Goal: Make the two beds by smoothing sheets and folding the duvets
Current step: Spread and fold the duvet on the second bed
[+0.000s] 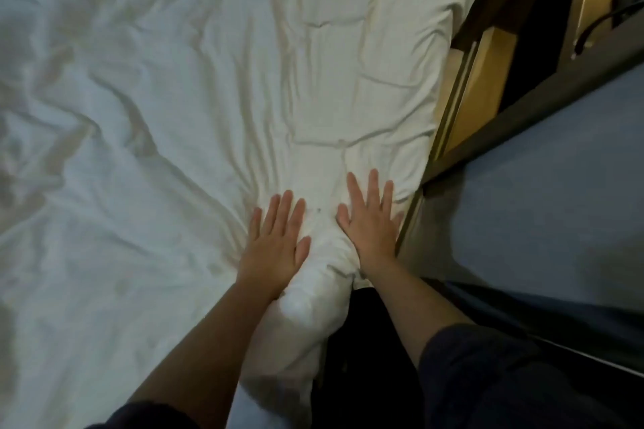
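Duvet under my flat left hand and right hand (fingers spread wide), smoothing now; next, sweep outward over creases.

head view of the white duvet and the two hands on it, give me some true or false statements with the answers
1. The left hand and the right hand both lie flat, fingers straight, on the wrinkled white duvet. True.
2. The right hand pinches a corner of the duvet and lifts it. False: it presses palm down and grips nothing.
3. The duvet is smooth, without creases. False: creases run all across it, some fanning out from the hands.
4. The hands are near the edge of the bed, close to the wooden bedside unit. True.
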### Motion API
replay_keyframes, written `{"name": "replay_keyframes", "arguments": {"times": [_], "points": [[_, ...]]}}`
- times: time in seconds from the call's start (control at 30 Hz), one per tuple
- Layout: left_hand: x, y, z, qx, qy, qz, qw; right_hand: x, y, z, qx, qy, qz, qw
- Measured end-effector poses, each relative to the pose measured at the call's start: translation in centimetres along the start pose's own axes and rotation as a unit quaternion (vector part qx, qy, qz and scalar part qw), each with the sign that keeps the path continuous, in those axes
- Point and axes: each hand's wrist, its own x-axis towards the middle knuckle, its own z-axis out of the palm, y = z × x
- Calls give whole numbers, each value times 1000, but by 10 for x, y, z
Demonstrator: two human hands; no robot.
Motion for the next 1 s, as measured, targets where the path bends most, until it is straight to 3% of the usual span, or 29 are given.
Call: {"name": "replay_keyframes", "arguments": {"times": [0.07, 0.13, 0.2, 0.3, 0.37, 0.47, 0.63, 0.77, 0.87, 0.9, 1.0], "points": [[-45, -1, 2, -66, 7, -3, 998, -38, 6, 4, 212, 8, 78, 974], [-88, -3, 0, -151, 31, -26, 988, -74, 4, 9, 463, 14, 204, 862], [-132, -5, -1, -194, 47, -62, 978, -110, -3, 12, 608, -26, 306, 732], [-177, -1, -5, -232, 49, -115, 965, -148, -20, 2, 767, -161, 285, 552], [-189, 7, -13, -299, 27, -143, 943, -159, -23, -3, 804, -187, 270, 495], [-194, 18, -29, -373, 29, -153, 915, -172, -22, -12, 795, -258, 272, 478], [-205, 31, -35, -348, -6, -133, 928, -190, -2, -18, 732, -332, 233, 547], [-203, 48, -4, -149, -118, -115, 975, -220, 72, -9, 658, -235, 322, 639], [-201, 70, 14, -16, -157, -131, 979, -239, 124, 13, 629, -121, 381, 667], [-201, 76, 17, -6, -149, -131, 980, -242, 126, 15, 649, -118, 370, 654], [-208, 81, 16, -38, -110, -125, 985, -253, 107, 22, 750, -184, 296, 562]]}}
